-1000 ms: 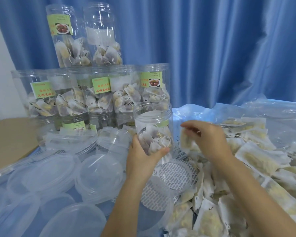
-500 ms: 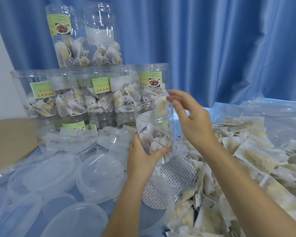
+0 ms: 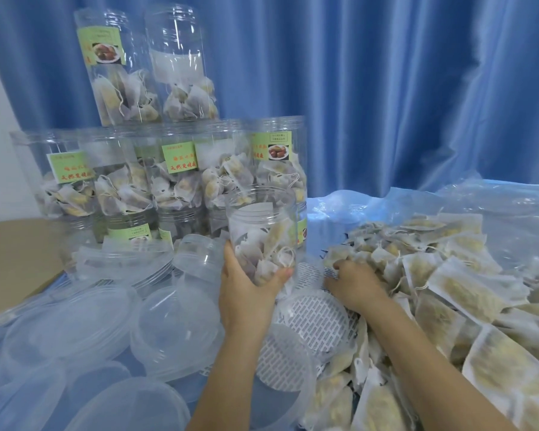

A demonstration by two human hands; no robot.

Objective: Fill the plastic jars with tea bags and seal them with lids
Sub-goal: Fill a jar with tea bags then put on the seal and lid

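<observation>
Plastic jar [image 3: 263, 231], partly filled with tea bags, gripped upright by left hand [image 3: 249, 287]; right hand [image 3: 353, 283] beside it, seemingly closing on the tea-bag pile [image 3: 448, 290].

The jar [image 3: 263, 231] in the left hand [image 3: 246, 287] is clear plastic, holding white tea bags [image 3: 266, 259] with yellowish filling. Behind it, stacked jars [image 3: 175, 181] carry pale green labels with red lettering. Under the right hand [image 3: 353, 286] lie white discs [image 3: 316, 315] with a grey dash pattern. The curtain [image 3: 386, 88] is blue.
</observation>
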